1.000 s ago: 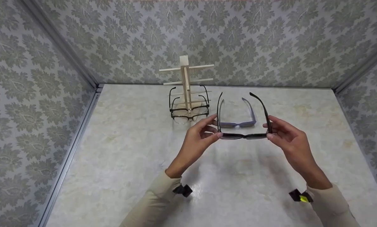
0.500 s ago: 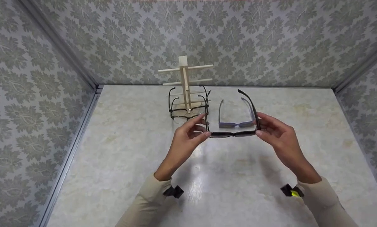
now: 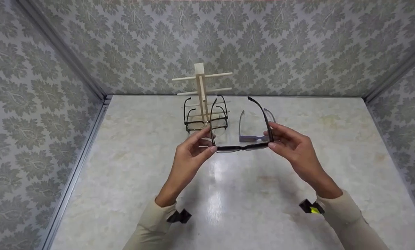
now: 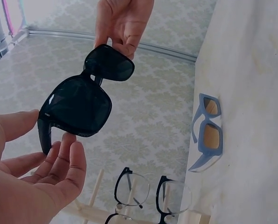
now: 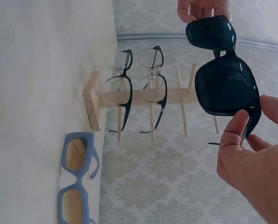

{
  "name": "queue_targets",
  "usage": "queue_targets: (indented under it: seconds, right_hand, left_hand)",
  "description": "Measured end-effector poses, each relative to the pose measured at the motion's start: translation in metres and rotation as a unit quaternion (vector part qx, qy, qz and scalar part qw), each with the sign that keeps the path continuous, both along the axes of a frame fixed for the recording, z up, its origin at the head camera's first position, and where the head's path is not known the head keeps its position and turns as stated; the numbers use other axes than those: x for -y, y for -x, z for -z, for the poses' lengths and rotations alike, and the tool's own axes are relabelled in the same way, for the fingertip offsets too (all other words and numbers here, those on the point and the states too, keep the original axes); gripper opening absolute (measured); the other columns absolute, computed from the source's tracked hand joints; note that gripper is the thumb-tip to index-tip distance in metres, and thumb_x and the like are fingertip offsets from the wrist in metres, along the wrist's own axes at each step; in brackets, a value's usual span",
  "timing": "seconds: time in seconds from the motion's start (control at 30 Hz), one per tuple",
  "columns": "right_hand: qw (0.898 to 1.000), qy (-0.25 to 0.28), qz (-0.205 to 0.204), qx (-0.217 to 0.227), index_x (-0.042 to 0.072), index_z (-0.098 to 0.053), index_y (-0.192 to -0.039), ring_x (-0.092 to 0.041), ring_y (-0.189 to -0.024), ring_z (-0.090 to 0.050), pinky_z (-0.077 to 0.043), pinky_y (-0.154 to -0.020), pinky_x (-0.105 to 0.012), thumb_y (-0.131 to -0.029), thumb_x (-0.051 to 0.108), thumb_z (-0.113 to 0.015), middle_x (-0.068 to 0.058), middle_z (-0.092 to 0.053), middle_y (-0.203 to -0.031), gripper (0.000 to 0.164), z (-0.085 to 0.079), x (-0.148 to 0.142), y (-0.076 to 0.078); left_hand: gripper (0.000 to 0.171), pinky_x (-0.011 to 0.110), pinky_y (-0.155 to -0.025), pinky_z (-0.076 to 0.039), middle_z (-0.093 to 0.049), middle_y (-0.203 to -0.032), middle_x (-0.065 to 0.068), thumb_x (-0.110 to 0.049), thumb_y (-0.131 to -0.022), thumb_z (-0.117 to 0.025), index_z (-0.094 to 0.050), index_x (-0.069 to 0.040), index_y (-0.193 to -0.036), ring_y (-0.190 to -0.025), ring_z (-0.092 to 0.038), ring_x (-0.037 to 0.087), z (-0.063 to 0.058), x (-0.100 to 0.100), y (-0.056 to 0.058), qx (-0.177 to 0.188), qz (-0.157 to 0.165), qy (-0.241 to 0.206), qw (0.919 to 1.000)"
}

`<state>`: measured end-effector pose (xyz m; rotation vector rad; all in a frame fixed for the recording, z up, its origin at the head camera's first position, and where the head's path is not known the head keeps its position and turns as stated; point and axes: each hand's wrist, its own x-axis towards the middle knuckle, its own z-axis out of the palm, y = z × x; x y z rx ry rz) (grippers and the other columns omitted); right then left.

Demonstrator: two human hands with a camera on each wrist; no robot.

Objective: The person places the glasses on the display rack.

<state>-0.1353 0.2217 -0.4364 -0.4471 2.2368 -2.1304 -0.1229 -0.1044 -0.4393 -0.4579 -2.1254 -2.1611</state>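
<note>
Black sunglasses, I see from afar, sit between left hand and right hand, each pinching one end, presumably to hold them unfolded and level, wooden rack beyond the left fingers

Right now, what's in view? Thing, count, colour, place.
Table: 1, pale marbled, beneath
Patterned walls: 3, grey-green, left, back, right
Metal rails: several, grey, wall edges
Peg stand: 1, pale wood, near back
Clear-lens glasses: 2, black-rimmed, low on stand
Blue sunglasses: 1, blue, table, right of stand
Black sunglasses: 1, black, held above table
Wrist pieces: 2, mostly black, beside sleeves
Sleeves: 2, beige, bottom of head view
Left grip: 1, bare, pinching black sunglasses' left end
Right grip: 1, bare, pinching their right end
</note>
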Motion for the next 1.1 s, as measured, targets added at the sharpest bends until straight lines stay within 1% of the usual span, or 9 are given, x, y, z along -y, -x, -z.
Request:
queue_targets:
  seconds: [0.17,0.3,0.4,0.53,0.6,0.7,0.9,1.0,1.1]
  right_hand:
    - [1.0,-0.001,-0.009,0.0,0.006,-0.061,-0.157,-0.029,-0.131,-0.066,-0.057,-0.107,-0.03,-0.103,-0.004,-0.073,-0.021,-0.068,-0.142,0.056,-0.003,0.013,0.002]
    - [1.0,-0.003,-0.017,0.002,0.006,-0.06,-0.157,-0.028,-0.13,-0.066,-0.058,-0.106,-0.03,-0.103,-0.002,-0.074,-0.02,-0.069,-0.141,0.056,-0.006,0.024,0.005]
    - [1.0,-0.003,-0.026,0.007,0.006,-0.06,-0.158,-0.029,-0.13,-0.066,-0.058,-0.106,-0.031,-0.104,0.001,-0.075,-0.019,-0.068,-0.141,0.057,-0.007,0.032,0.008]
    - [0.999,0.004,-0.03,0.014,0.006,-0.06,-0.158,-0.03,-0.13,-0.066,-0.058,-0.106,-0.032,-0.104,0.002,-0.076,-0.019,-0.069,-0.141,0.057,-0.008,0.04,0.013]
    - [0.999,0.008,-0.03,0.013,0.006,-0.06,-0.157,-0.031,-0.13,-0.066,-0.058,-0.106,-0.032,-0.103,0.002,-0.076,-0.019,-0.069,-0.141,0.057,-0.009,0.044,0.015]
    - [0.999,0.012,-0.032,0.013,0.006,-0.06,-0.157,-0.031,-0.129,-0.066,-0.058,-0.105,-0.032,-0.103,0.003,-0.077,-0.022,-0.068,-0.141,0.057,-0.011,0.048,0.019]
    - [0.999,0.029,-0.039,0.021,0.004,-0.059,-0.158,-0.03,-0.129,-0.066,-0.061,-0.102,-0.033,-0.103,0.002,-0.076,-0.024,-0.068,-0.142,0.058,-0.014,0.055,0.025]
    - [0.998,0.037,-0.041,0.026,0.003,-0.058,-0.158,-0.032,-0.129,-0.066,-0.062,-0.101,-0.034,-0.103,0.0,-0.076,-0.022,-0.068,-0.14,0.058,-0.015,0.058,0.029]
    - [0.998,0.031,-0.04,0.024,0.002,-0.057,-0.159,-0.039,-0.13,-0.064,-0.062,-0.099,-0.033,-0.103,0.0,-0.075,-0.019,-0.069,-0.138,0.059,-0.016,0.062,0.033]
  left_hand:
    - [0.059,0.031,-0.097,-0.061,-0.067,-0.139,0.027,0.002,-0.101,-0.077,-0.057,0.006,-0.156,-0.116,-0.07,0.028,-0.001,0.013,-0.004,0.004,-0.018,0.001,0.9998]
    - [0.059,0.032,-0.098,-0.061,-0.068,-0.139,0.021,0.001,-0.101,-0.078,-0.058,0.003,-0.156,-0.118,-0.071,0.03,-0.003,0.023,-0.006,0.004,-0.032,0.003,0.9995]
    - [0.057,0.032,-0.099,-0.061,-0.069,-0.139,0.021,0.002,-0.1,-0.077,-0.059,0.004,-0.155,-0.118,-0.07,0.034,-0.005,0.03,-0.006,0.0,-0.041,0.002,0.9991]
    - [0.054,0.03,-0.097,-0.061,-0.069,-0.139,0.025,0.002,-0.102,-0.076,-0.061,0.005,-0.153,-0.117,-0.07,0.032,-0.005,0.037,-0.003,-0.002,-0.052,0.005,0.9986]
    - [0.052,0.029,-0.097,-0.06,-0.069,-0.139,0.025,0.001,-0.102,-0.076,-0.061,0.005,-0.153,-0.117,-0.07,0.028,-0.004,0.039,-0.001,-0.002,-0.055,0.007,0.9985]
    - [0.052,0.029,-0.097,-0.06,-0.068,-0.14,0.025,0.001,-0.103,-0.075,-0.061,0.005,-0.153,-0.117,-0.07,0.028,-0.005,0.043,0.002,-0.003,-0.057,0.01,0.9983]
    - [0.052,0.031,-0.098,-0.06,-0.069,-0.143,0.016,-0.002,-0.103,-0.076,-0.062,0.001,-0.153,-0.117,-0.07,0.027,-0.011,0.049,0.007,0.005,-0.06,0.019,0.998]
    - [0.052,0.031,-0.097,-0.061,-0.069,-0.143,0.017,-0.003,-0.104,-0.076,-0.062,0.001,-0.153,-0.117,-0.07,0.027,-0.012,0.052,0.011,0.005,-0.06,0.021,0.998]
    - [0.051,0.031,-0.096,-0.062,-0.07,-0.141,0.021,-0.002,-0.104,-0.076,-0.063,0.002,-0.152,-0.115,-0.071,0.03,-0.013,0.054,0.017,0.005,-0.063,0.021,0.9978]
